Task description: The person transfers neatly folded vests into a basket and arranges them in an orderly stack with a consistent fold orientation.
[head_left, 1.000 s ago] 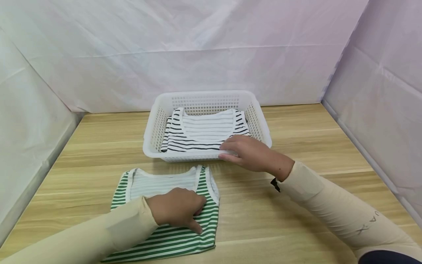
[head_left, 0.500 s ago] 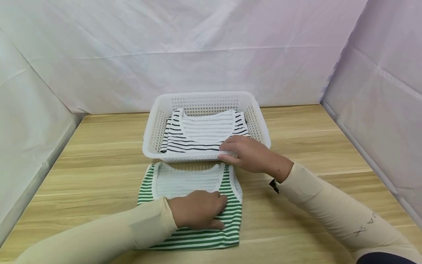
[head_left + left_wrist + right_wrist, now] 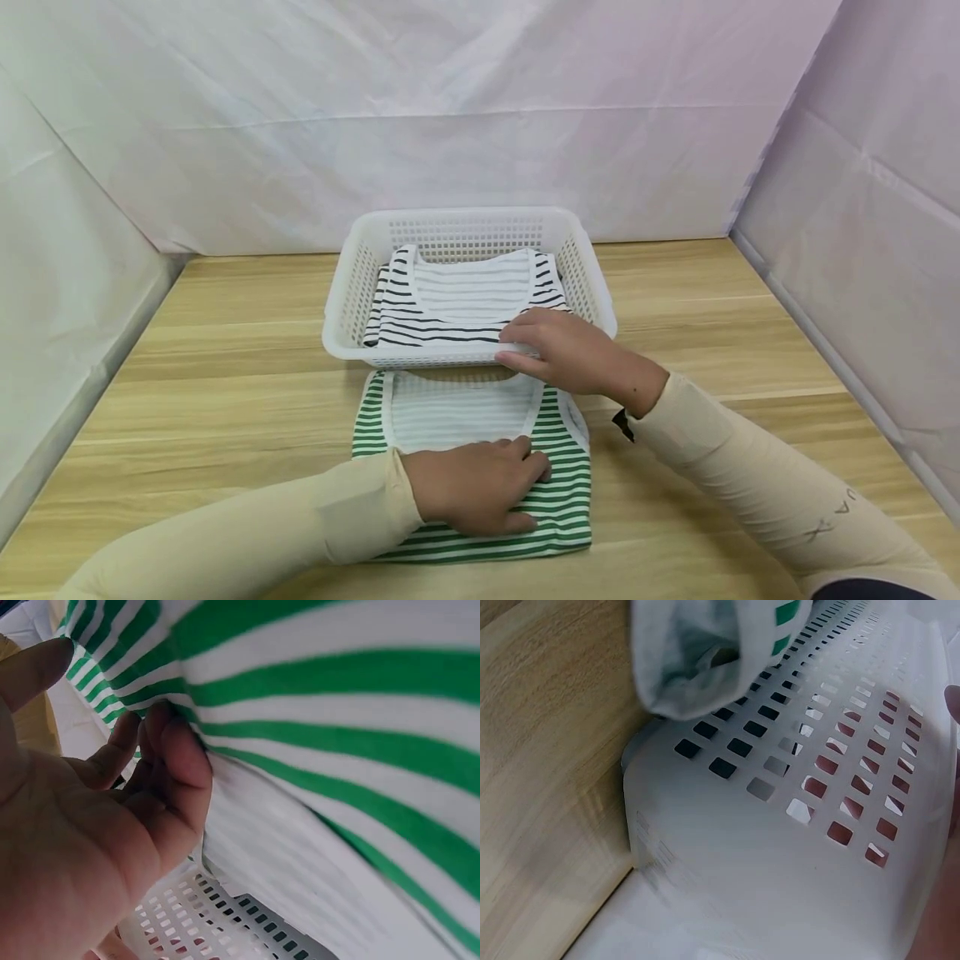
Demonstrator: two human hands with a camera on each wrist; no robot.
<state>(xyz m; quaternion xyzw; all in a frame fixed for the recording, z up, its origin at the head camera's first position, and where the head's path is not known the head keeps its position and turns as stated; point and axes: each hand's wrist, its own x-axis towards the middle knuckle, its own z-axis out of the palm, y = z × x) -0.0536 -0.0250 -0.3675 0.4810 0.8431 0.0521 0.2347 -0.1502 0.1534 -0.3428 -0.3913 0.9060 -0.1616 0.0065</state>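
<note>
A green-and-white striped tank top (image 3: 558,500), neckline toward the basket, lies folded on the table. My left hand (image 3: 480,487) rests on its middle; in the left wrist view the fingertips (image 3: 180,754) press against the striped cloth, fingers slightly bent. My right hand (image 3: 562,346) grips the near rim of the white plastic basket (image 3: 348,354), fingers over the inside and thumb outside. Inside the basket lies a folded black-and-white striped tank top (image 3: 450,329). In the right wrist view the basket's perforated wall (image 3: 780,787) stands beside the green top's white-edged armhole (image 3: 682,697).
The wooden table (image 3: 225,350) extends to both sides of the basket. White cloth walls (image 3: 480,108) enclose the back, left and right. The basket stands close to the back wall.
My left hand has slid the green striped tank top to the right and slightly forward, until it lies right in front of the basket. My right hand has stayed on the rim.
</note>
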